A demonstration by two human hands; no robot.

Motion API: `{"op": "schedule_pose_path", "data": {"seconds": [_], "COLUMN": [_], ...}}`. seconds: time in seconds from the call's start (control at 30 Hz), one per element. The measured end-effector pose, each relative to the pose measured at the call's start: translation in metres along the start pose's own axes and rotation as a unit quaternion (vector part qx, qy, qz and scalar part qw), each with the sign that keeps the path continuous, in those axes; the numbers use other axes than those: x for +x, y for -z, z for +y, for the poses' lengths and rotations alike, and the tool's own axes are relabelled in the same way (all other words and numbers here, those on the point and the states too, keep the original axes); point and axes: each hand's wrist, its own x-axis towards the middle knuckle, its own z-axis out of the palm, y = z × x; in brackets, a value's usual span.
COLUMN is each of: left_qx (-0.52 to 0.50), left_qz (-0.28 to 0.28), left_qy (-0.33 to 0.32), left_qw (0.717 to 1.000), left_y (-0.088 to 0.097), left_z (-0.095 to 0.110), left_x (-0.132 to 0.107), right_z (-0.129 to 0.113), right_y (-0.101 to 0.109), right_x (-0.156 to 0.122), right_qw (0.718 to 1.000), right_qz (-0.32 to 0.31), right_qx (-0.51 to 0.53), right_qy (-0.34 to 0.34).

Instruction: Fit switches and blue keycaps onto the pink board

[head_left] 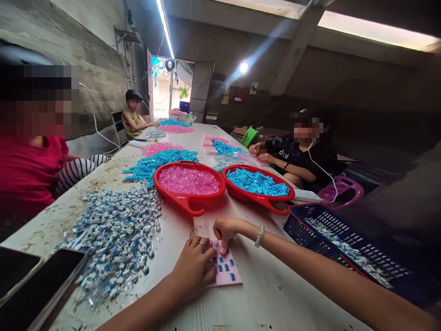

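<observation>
Near the middle of the near edge of the table (265, 299), a pink board (223, 279) is laid flat, with small blue-centred pieces (226, 267) set across it in rows. The board's left side is covered by the left hand (193, 259), a ring (200, 245) worn on it; its fingers are spread loosely on the surface, with nothing seen clasped. Over the board's far part the right hand (227, 228) is bent, the fingers curled and the thumb pressed down onto the board; whether a piece is pinched there cannot be told. A beaded bracelet (260, 236) is worn on the right wrist. Toward the table's left edge a wide heap of blue-and-white bits (117, 230) is spread, and at the near left corner a phone (55, 285) is laid. Beyond the hands, two red trays are set side by side: the left tray (186, 202) is filled with pink pieces (189, 179), the right tray (255, 198) with blue strips (258, 181). By the right edge a dark blue basket (368, 243) is seen, partly filled with small bits. Along the left edge a person in a red shirt (27, 179) is seated; by the right edge, a person in black (292, 154).
</observation>
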Motion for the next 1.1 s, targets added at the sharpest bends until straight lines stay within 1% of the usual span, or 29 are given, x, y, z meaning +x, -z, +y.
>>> {"op": "schedule_pose_path", "data": {"seconds": [0.1,0.23,0.33,0.43,0.47,0.5,0.53,0.57,0.6,0.63,0.67,0.7,0.73,0.8,0.87,0.97,1.03,1.1], "left_qx": [0.007,0.006,0.008,0.009,0.009,0.010,0.012,0.014,0.016,0.018,0.019,0.019,0.017,0.011,0.005,0.012,0.019,0.019], "left_qz": [0.005,0.000,-0.008,-0.010,-0.016,-0.024,-0.034,-0.044,-0.053,-0.058,-0.059,-0.057,-0.053,-0.043,-0.035,-0.029,-0.028,-0.025], "left_qy": [0.010,0.019,0.011,0.016,0.018,0.018,0.017,0.012,0.005,-0.002,-0.008,-0.012,-0.011,0.002,0.014,0.012,0.007,0.008], "left_qw": [1.000,1.000,1.000,1.000,1.000,0.999,0.999,0.999,0.998,0.998,0.998,0.998,0.998,0.999,0.999,0.999,0.999,0.999], "left_y": [-0.001,0.001,0.004,0.005,0.005,0.006,0.006,0.006,0.007,0.007,0.007,0.007,0.007,0.006,0.004,0.001,0.001,0.001], "left_z": [0.001,0.003,0.004,0.004,0.004,0.003,0.002,0.001,0.000,-0.001,-0.001,-0.001,-0.001,0.000,0.001,0.001,0.001,0.000], "left_x": [0.000,0.000,0.000,0.001,0.001,0.001,0.001,0.001,0.001,0.001,0.001,0.002,0.003,0.004,0.005,0.004,0.003,0.002], "right_z": [0.007,0.012,0.015,0.023,0.028,0.032,0.036,0.038,0.038,0.036,0.032,0.027,0.021,0.009,-0.001,-0.009,-0.008,-0.004], "right_y": [-0.004,-0.011,-0.011,-0.004,0.001,0.007,0.016,0.026,0.038,0.051,0.064,0.078,0.090,0.108,0.118,0.119,0.116,0.114], "right_x": [0.003,0.003,0.000,-0.010,-0.016,-0.023,-0.031,-0.039,-0.045,-0.048,-0.047,-0.043,-0.036,-0.013,0.012,0.040,0.049,0.052], "right_qw": [1.000,0.997,0.996,0.990,0.984,0.975,0.961,0.942,0.919,0.898,0.886,0.887,0.892,0.908,0.928,0.949,0.955,0.956], "right_qz": [0.004,0.028,0.020,0.018,0.038,0.080,0.145,0.224,0.310,0.380,0.427,0.444,0.442,0.414,0.371,0.315,0.297,0.293], "right_qx": [0.018,0.073,0.078,0.102,0.119,0.141,0.162,0.173,0.168,0.147,0.113,0.071,0.046,0.023,0.013,0.003,-0.001,-0.004], "right_qy": [-0.008,0.023,0.039,0.100,0.125,0.151,0.172,0.182,0.178,0.163,0.137,0.103,0.080,0.053,0.039,0.018,0.012,0.014]}}
